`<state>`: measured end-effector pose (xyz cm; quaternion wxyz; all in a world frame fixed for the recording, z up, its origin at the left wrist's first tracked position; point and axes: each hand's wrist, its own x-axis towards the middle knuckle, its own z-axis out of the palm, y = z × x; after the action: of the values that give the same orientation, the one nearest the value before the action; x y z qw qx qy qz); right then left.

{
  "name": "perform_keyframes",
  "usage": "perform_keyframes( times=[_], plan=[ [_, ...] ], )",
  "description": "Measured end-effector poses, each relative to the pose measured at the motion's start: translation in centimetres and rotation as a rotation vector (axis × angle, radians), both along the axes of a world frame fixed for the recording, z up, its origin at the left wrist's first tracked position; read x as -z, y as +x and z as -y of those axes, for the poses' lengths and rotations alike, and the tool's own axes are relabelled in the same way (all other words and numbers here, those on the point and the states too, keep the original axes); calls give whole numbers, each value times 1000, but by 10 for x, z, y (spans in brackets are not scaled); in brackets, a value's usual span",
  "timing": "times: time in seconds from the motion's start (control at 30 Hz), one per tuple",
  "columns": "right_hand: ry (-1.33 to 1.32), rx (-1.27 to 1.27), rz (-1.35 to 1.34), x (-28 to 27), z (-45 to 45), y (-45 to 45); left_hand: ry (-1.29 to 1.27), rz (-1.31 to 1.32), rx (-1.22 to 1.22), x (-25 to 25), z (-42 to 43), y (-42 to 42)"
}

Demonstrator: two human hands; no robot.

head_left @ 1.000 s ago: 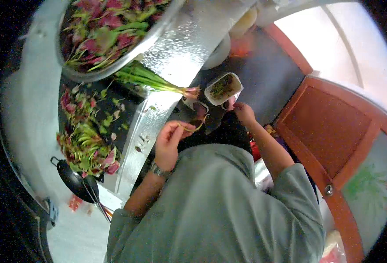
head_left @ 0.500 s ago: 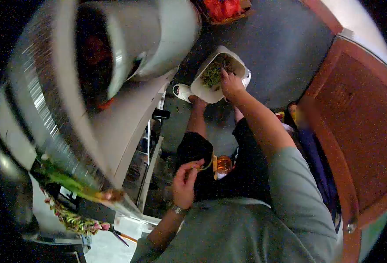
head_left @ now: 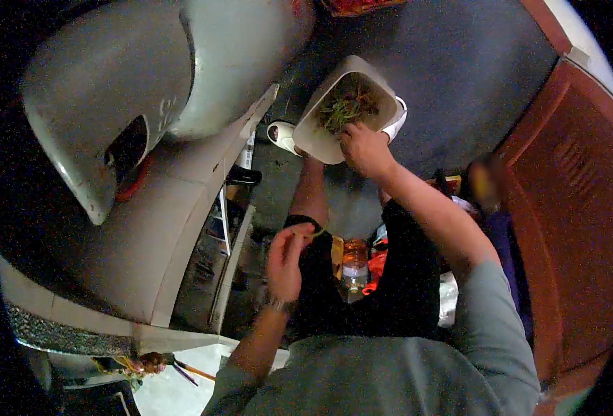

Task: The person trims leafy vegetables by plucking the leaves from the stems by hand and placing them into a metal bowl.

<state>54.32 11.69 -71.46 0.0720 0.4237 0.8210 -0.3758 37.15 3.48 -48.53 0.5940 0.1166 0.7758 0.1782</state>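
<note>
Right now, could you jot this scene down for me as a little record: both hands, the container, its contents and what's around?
Left hand: pinching a thin green stem, with a watch on the wrist
Right hand: reaching over the near edge of the bin; whether it grips anything is hidden
Container: pale bin, between two white shoes
Contents: green and brownish plant scraps
Nearby: bottle beyond the lap, reddish-brown door at the right

White bin point(head_left: 314, 143), green stems point(head_left: 346, 111), red-brown door point(head_left: 584, 215)
</note>
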Motion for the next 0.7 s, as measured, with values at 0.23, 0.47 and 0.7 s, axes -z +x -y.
perform_keyframes(
  times=[0.23, 0.47, 0.7],
  plan=[
    [-25, 313, -435, -165, -14, 51, 47, 174, -501, 75, 9, 7],
    [-167, 351, -313, -231, -9, 68, -139, 260, -731, 151, -16, 21],
    [-57, 264, -329, -319, -29, 51, 65, 75, 15, 41, 24, -10]
  ],
)
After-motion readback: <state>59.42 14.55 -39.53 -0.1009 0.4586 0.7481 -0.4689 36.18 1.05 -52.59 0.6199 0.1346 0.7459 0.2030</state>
